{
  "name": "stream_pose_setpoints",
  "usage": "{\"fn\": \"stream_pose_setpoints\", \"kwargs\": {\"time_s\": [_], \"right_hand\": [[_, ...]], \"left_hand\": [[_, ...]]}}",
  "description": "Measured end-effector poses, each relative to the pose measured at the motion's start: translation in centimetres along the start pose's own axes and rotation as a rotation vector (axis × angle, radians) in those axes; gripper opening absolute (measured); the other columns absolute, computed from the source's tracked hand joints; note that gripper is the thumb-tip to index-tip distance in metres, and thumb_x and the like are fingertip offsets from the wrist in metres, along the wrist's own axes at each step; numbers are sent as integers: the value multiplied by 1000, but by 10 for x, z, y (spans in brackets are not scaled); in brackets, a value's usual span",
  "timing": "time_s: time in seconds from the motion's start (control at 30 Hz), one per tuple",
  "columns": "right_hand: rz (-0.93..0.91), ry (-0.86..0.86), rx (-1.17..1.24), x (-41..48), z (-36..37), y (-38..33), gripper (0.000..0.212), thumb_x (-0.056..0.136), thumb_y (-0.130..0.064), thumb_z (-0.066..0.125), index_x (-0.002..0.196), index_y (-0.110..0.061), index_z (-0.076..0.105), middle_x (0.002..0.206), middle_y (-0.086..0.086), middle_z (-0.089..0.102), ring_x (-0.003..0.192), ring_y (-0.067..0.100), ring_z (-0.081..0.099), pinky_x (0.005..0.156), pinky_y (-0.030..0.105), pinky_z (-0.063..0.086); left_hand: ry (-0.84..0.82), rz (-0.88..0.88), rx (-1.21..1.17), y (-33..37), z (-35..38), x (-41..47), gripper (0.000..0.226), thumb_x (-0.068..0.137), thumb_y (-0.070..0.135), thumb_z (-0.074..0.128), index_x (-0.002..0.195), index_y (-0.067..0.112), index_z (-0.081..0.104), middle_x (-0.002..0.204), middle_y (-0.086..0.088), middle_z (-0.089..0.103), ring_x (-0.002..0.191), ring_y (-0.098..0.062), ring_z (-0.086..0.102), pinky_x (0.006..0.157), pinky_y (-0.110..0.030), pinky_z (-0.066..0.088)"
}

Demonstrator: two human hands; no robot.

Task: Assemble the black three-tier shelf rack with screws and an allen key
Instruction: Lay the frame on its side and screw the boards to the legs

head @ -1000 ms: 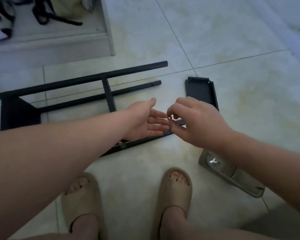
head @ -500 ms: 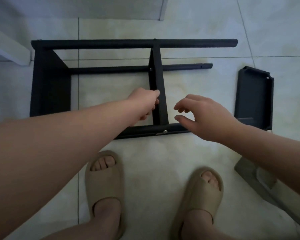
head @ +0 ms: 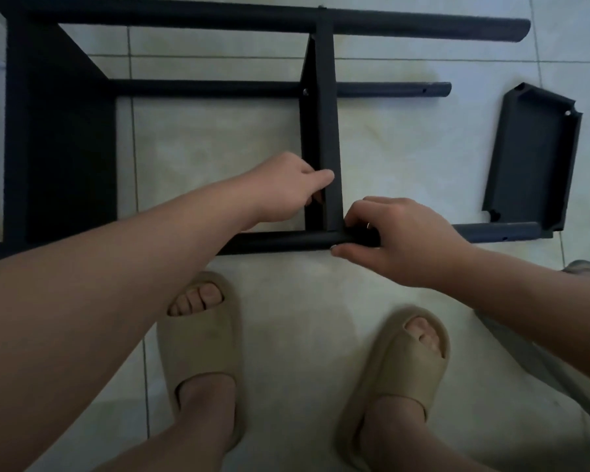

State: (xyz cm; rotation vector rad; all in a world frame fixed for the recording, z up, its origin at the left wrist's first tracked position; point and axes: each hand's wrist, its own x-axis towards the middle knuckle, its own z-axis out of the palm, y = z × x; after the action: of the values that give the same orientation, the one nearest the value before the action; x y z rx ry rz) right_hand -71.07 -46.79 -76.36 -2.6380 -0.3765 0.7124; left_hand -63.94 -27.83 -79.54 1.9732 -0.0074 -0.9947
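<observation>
The black shelf rack [head: 62, 137] lies on its side on the tiled floor, with one shelf fitted at the left end and a middle shelf [head: 324, 124] between the poles. My left hand [head: 286, 189] grips the near end of the middle shelf, thumb on its edge. My right hand [head: 395, 236] holds the near pole [head: 280, 241] right beside the shelf joint, fingers curled over it and thumb below; a small shiny bit shows between its fingers. A third loose shelf [head: 532, 155] lies at the right by the pole's end.
My two feet in beige slides [head: 198, 338] [head: 399, 362] stand just in front of the rack. A grey object [head: 559, 379] lies on the floor at the right, partly under my right forearm. Pale floor tiles surround everything.
The view has closed in on the rack. My right hand came down from above the near pole and now grips it at the joint. My left hand stays on the middle shelf.
</observation>
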Motion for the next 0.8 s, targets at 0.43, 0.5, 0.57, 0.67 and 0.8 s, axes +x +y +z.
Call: {"fn": "stream_pose_setpoints", "kwargs": {"time_s": [0.43,0.5,0.57,0.67,0.8], "right_hand": [[-16,150,47,-39,47,-1,83,79,-63,61,142,-12,45,135,3,54,118,25,54,94,39,49],[-58,162,-29,-35,47,5,104,80,-68,57,158,-7,25,162,10,30,145,31,34,114,44,37],[-148,177,-143,-29,46,9,108,84,-68,54,161,-4,14,169,14,11,156,33,14,122,50,26],[-261,182,-242,-23,49,11,101,91,-65,48,160,0,13,169,17,4,157,31,4,124,54,19],[-292,186,-265,-20,51,15,99,94,-64,44,160,2,12,169,19,2,157,31,2,126,54,14]], "left_hand": [[-379,-82,-134,-16,12,-26,29,104,27,51,82,11,60,51,8,31,41,-7,25,42,-19,26],[-391,-86,-160,-17,11,-24,29,104,28,52,81,13,61,52,7,30,43,-8,24,41,-19,26],[-405,-105,-211,-19,10,-23,29,102,30,54,80,14,63,54,6,30,44,-9,25,42,-19,26],[-352,-156,-243,-27,6,-18,31,100,36,55,94,10,70,58,4,40,47,-8,34,47,-20,32],[-247,-264,-367,-35,-2,-11,22,96,6,48,96,6,70,75,-3,63,60,-12,57,54,-21,45]]}}
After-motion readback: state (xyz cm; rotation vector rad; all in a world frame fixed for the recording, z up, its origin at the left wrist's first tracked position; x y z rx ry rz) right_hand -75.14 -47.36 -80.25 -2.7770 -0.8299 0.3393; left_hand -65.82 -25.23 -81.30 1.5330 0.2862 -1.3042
